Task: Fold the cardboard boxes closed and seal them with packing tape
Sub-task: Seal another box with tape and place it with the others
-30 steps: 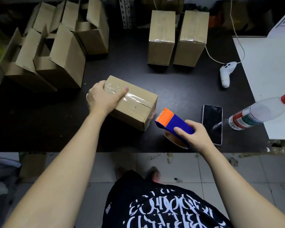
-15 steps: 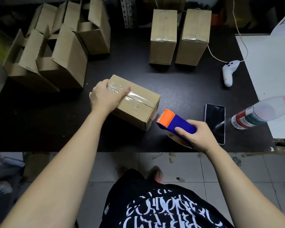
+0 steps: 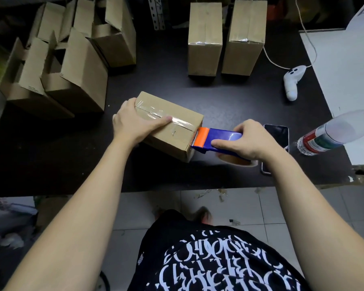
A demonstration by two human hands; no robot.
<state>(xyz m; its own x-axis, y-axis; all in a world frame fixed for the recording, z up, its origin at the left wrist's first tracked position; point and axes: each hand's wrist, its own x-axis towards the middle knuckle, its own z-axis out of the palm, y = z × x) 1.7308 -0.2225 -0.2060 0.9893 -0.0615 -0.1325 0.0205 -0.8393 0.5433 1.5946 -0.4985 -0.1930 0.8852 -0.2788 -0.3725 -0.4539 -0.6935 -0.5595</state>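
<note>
A closed cardboard box (image 3: pixel 177 135) lies on its side near the middle of the black table (image 3: pixel 229 101), with clear tape running along its top seam. My left hand (image 3: pixel 135 124) presses down on the box's left end, the thumb laid along the tape. My right hand (image 3: pixel 246 139) grips a blue and orange tape dispenser (image 3: pixel 214 137). Its orange head touches the box's right end face. The tape roll shows partly below my right hand.
Two taped boxes (image 3: pixel 225 36) stand upright at the back. Several open boxes (image 3: pixel 72 59) crowd the back left. A phone (image 3: pixel 276 135), a water bottle (image 3: pixel 334 133) and a white controller (image 3: pixel 292 80) with its cable lie to the right, beside a white board (image 3: pixel 345 80).
My right hand has raised the dispenser from the table and brought its orange head against the box's right end. My left hand stayed on the box, its thumb sliding further right along the tape.
</note>
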